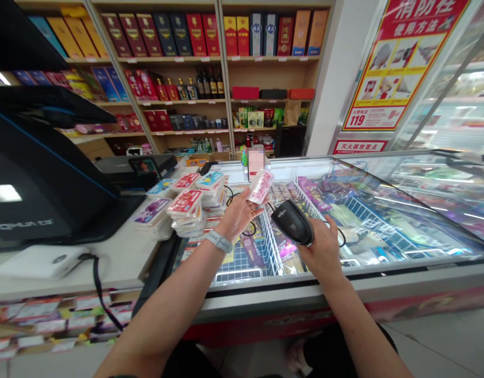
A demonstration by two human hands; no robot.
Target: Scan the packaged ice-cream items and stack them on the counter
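Note:
My left hand (240, 212), with a pale watch at the wrist, holds up a flat pink-and-white packet (261, 186) by its lower end. In my right hand (322, 247) is a black handheld barcode scanner (292, 221), its head tilted up and to the left, toward the packet but apart from it. A dark cable (341, 239) shows by the right hand. Left of my left hand, stacks of similar flat packets stand close together: red-topped ones (185, 202), blue-topped ones (210, 181) and purple-topped ones (150, 211).
A glass-topped freezer (281, 287) with wire baskets (271, 241) lies under both hands. At left stand a black checkout machine (40, 173) and a white box (42, 264) on the counter (119, 257). Behind are shelves (178, 59) of boxed goods and an upright phone-like display (256, 164).

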